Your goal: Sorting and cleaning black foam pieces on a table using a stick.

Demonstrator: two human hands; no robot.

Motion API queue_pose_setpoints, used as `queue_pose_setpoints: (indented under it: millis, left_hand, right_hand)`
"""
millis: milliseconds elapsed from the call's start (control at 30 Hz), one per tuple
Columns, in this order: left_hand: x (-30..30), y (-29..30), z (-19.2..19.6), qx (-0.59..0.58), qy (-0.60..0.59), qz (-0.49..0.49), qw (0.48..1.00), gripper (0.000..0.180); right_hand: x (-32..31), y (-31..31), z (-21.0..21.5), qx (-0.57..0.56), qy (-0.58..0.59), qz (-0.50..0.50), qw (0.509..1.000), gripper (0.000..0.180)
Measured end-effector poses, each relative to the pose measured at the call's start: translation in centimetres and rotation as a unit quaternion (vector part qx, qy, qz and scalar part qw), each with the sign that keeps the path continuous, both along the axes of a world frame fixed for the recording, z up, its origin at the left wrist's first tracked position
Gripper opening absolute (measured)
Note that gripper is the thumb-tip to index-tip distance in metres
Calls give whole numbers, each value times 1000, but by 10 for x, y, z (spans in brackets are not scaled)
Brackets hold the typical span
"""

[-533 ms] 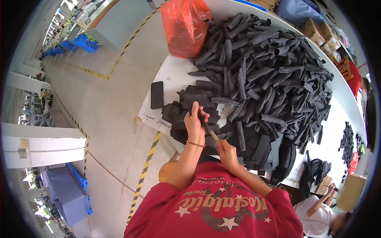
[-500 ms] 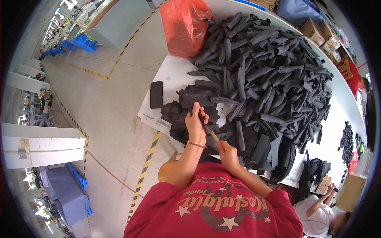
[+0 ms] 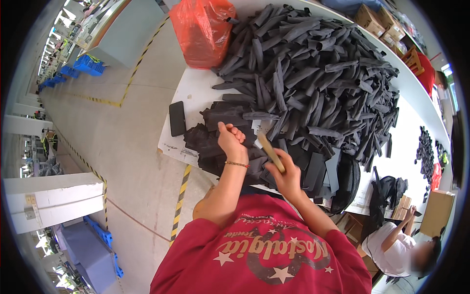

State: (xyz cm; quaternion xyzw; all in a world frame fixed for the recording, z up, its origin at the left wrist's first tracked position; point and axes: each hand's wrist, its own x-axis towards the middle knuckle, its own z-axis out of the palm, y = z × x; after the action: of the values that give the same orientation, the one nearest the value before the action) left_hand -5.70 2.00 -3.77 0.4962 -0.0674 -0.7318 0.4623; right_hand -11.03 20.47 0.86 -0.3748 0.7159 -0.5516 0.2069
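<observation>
My right hand [image 3: 289, 177] grips a flat tan stick [image 3: 270, 152], its far end tilted up and to the left over the table. Beside it on the left, my left hand [image 3: 232, 143] is closed, fingers curled in; whatever it holds, if anything, is hidden. Beneath the left hand lies a heap of flat dark cloth pieces [image 3: 196, 139]. A large pile of narrow black fabric tubes [image 3: 313, 73] covers the table beyond both hands. Close to my right hand are flat dark pieces [image 3: 315, 171] spread near the table's front edge.
A black phone [image 3: 177, 119] lies on the white table [image 3: 188, 90] at the left. At the back left stands a red plastic bag [image 3: 203, 36]. A black bag [image 3: 348, 181] rests at the right front. Another person [image 3: 391, 247] sits at the lower right, hands raised.
The stick has come out of the dark fabric tube in my left hand; my right hand has lifted it up and forward. My left hand has closed further. The whole view has shifted slightly.
</observation>
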Motion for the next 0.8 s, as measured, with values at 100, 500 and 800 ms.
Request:
queue_pose_setpoints:
  millis: [100, 500, 800]
  left_hand:
    - [-3, 15, 1, 5, 15, -65, 998, 32]
    - [26, 16, 22, -293, -112, -534, 785, 32]
    - [65, 24, -7, -232, -83, -430, 868, 28]
  right_hand:
    - [-15, -38, -15, -38, -12, -33, 999, 14]
    - [-57, -116, 1, -62, 83, 21, 994, 14]
    - [-142, -281, 36, -69, 32, -188, 979, 32]
